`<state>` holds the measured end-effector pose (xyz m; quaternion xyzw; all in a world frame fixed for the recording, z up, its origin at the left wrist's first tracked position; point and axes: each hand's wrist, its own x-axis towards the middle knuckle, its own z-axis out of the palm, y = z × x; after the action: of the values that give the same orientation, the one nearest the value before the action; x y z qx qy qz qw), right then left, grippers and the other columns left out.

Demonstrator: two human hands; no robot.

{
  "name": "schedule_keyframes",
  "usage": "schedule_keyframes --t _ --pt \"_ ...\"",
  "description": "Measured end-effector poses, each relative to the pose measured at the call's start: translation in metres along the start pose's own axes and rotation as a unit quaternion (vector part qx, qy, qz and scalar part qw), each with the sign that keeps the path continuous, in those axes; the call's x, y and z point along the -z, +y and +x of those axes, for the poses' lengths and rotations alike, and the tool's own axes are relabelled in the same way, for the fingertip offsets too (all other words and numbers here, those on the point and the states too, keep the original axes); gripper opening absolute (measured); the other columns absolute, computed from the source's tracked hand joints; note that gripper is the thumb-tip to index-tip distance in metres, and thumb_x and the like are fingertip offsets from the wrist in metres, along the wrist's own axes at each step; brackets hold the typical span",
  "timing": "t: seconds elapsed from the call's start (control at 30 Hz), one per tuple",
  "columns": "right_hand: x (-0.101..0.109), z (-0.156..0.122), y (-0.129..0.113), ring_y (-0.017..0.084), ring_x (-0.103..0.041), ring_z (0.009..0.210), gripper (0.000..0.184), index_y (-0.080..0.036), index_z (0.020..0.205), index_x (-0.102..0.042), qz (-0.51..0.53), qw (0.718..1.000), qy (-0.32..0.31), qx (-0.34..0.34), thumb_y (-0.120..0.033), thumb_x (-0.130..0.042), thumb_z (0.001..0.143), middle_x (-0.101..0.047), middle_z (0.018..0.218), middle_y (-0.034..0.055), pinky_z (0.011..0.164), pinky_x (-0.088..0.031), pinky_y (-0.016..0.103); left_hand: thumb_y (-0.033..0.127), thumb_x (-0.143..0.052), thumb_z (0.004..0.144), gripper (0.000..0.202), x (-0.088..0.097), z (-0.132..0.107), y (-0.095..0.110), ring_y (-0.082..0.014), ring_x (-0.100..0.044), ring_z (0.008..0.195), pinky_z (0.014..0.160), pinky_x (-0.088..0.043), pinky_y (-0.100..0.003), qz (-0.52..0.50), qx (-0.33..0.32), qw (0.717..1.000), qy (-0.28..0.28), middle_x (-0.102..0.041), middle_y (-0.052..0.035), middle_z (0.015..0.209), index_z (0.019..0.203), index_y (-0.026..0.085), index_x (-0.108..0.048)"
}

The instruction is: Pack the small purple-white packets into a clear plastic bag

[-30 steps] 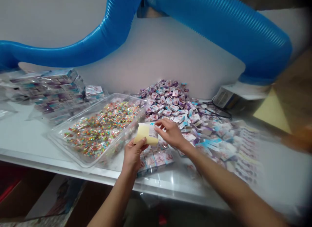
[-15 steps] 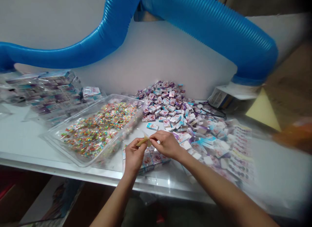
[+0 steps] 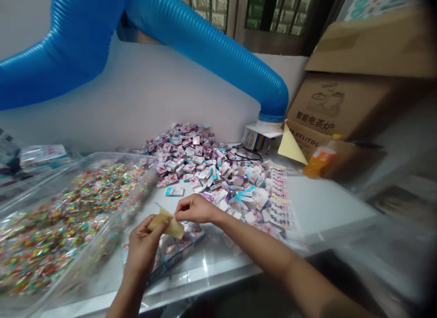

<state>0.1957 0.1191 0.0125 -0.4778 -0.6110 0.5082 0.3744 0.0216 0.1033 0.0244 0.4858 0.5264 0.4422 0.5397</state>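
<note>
A small piece of yellow paper [image 3: 175,228] is pinched between the thumb and fingers of my left hand [image 3: 140,245]. My right hand [image 3: 195,208] is closed, its fingertips pinching at the paper's upper right edge; whether something thinner is between them I cannot make out. A pale, thin strip sticks up at the paper's upper left. Below both hands lies a clear-wrapped pack of small printed boxes [image 3: 169,248], partly covered by the left hand. One blue-and-white box [image 3: 174,191] lies flat just beyond the hands.
A clear plastic tub [image 3: 73,161] of multicoloured small wrapped pieces stands on the left. Small printed boxes [image 3: 182,149] are heaped behind. Sticker sheets [image 3: 280,197], an orange drink bottle [image 3: 321,159] and cardboard boxes [image 3: 327,99] are on the right. A blue hose [image 3: 211,49] hangs overhead.
The view has swung to the right, bringing the cardboard boxes and bottle into sight. The yellow paper now shows more of its flat face. Both hands remain close together at it.
</note>
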Motion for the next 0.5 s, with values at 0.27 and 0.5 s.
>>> schedule_keyframes --t 0.27,0.5 --pt "0.009 -0.004 0.001 0.008 -0.049 0.055 0.004 -0.015 0.063 -0.067 0.137 0.987 0.001 -0.081 -0.018 -0.065 0.063 -0.060 0.057 -0.0039 0.054 -0.035 0.020 0.034 -0.078 0.051 0.031 -0.008 0.003 -0.003 -0.0140 -0.057 0.059 0.058 -0.045 -0.024 -0.067 0.040 0.997 -0.003 -0.065 -0.0012 0.065 0.072 0.013 -0.067" --pt "0.004 -0.012 0.011 0.012 -0.055 0.062 0.013 -0.014 0.073 -0.070 0.088 0.996 0.015 -0.016 -0.027 -0.066 0.072 -0.065 0.066 -0.0015 0.061 -0.040 0.023 0.031 -0.077 0.054 0.039 -0.012 0.001 -0.013 -0.0165 -0.061 0.062 0.060 -0.052 -0.030 -0.141 0.064 0.988 0.009 -0.067 -0.0029 0.074 0.086 0.012 -0.065"
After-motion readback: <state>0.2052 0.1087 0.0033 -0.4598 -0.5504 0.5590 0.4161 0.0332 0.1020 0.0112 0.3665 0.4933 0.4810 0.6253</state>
